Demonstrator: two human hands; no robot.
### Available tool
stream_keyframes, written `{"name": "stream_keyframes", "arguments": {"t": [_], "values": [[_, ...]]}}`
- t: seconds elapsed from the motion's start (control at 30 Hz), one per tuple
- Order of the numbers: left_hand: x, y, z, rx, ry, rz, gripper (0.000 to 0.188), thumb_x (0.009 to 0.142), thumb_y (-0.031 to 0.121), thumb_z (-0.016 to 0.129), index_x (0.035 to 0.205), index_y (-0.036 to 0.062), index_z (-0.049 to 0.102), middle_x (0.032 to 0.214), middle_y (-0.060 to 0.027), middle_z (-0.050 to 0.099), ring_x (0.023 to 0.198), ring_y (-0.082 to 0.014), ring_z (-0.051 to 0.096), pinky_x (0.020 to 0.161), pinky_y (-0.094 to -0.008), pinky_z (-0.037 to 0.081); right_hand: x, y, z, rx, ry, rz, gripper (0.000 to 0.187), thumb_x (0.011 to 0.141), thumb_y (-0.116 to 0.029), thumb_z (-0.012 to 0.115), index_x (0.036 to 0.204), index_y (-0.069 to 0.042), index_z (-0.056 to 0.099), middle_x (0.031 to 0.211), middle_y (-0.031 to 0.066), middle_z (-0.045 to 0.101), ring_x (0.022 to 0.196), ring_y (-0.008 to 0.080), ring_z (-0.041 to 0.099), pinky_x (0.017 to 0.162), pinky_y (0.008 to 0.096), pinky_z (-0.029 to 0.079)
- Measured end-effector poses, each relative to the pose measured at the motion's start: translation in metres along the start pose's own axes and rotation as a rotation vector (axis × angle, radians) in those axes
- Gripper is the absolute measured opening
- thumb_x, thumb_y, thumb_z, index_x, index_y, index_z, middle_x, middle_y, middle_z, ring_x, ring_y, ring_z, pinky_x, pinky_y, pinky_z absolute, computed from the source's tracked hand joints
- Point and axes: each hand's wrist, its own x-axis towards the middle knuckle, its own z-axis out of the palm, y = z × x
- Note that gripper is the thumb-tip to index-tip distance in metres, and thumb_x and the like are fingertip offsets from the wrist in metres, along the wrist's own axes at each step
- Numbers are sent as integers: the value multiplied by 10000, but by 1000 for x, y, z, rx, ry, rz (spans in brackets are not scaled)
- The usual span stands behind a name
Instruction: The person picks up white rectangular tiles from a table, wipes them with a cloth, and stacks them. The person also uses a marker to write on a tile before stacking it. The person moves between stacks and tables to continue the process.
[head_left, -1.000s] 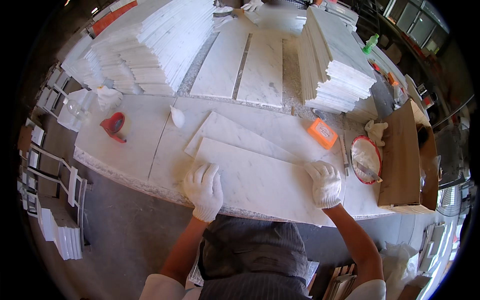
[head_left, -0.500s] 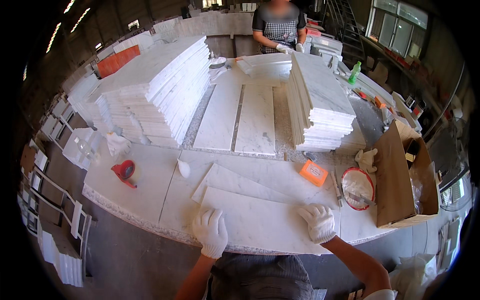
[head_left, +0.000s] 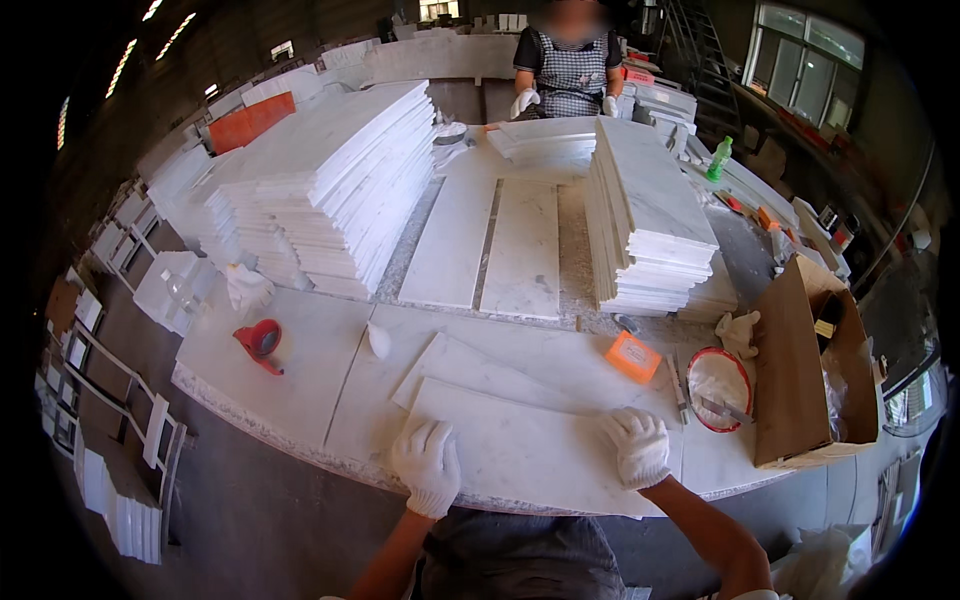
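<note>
A long white marble tile (head_left: 520, 440) with faint grey veins lies in front of me at the table's near edge. It overlaps a second marble tile (head_left: 475, 365), which sticks out slantwise from under its far side. My left hand (head_left: 428, 466), in a white knitted glove, grips the left end of the upper tile with bent fingers. At its right end my right hand (head_left: 638, 448), gloved alike, is curled over the stone. The fingertips under or behind the edges do not show.
Tall stacks of marble tiles stand at left (head_left: 320, 190) and right (head_left: 655, 200). A red tape dispenser (head_left: 262, 345), orange box (head_left: 633, 357), red-rimmed bowl (head_left: 720, 380) with a scraper, and cardboard box (head_left: 790, 370) rest on the table. A co-worker (head_left: 570, 70) stands opposite.
The whole view has shifted slightly. Both my hands stay at the ends of the upper tile. Across the table, the co-worker's gloved hands have moved farther apart.
</note>
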Motion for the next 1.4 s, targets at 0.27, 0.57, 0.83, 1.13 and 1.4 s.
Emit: {"name": "stream_keyframes", "arguments": {"t": [0.27, 0.57, 0.83, 1.13, 1.4], "values": [[4, -5, -3, 0, -29, 13, 193, 828, 160, 641, 1016, 121, 655, 998, -70, 637, 926, -309, 583, 775, -450, 442, 28, 23, 8, -194, 66, -22, 340, 731, -124, 649, 1069, -147, 674, 1118, 31, 611, 1052, 258, 583, 865, 428, 463], [2, -3, 1, 19, 0, 8, 198, 824, 145, 642, 1020, 124, 661, 1010, -58, 636, 928, -296, 579, 780, -434, 445, 2, -4, -6, -2, -8, -52, 389, 720, -118, 605, 1105, -152, 656, 1109, 41, 604, 1055, 270, 576, 846, 431, 458], [-5, -3, 8, 36, -35, -9, 170, 869, 121, 617, 1030, 93, 667, 1022, -76, 646, 937, -301, 573, 837, -421, 444, 33, 23, 2, -121, -60, -38, 402, 731, -98, 604, 1126, -152, 653, 1121, 43, 603, 1048, 263, 581, 865, 435, 475], [-8, -1, 10, 40, -75, -30, 197, 860, 92, 627, 1051, 87, 673, 1045, -78, 648, 951, -303, 573, 847, -418, 449, 32, 30, 4, -190, -92, -34, 426, 723, -86, 614, 1146, -137, 630, 1152, 44, 575, 1072, 258, 562, 878, 423, 470], [-8, -2, 11, 52, -52, -17, 198, 861, 92, 634, 1055, 85, 672, 1056, -74, 649, 957, -295, 580, 859, -415, 447, 12, 25, 6, -111, -75, -89, 400, 758, -122, 623, 1157, -151, 643, 1156, 31, 580, 1088, 250, 563, 905, 423, 465]]}}
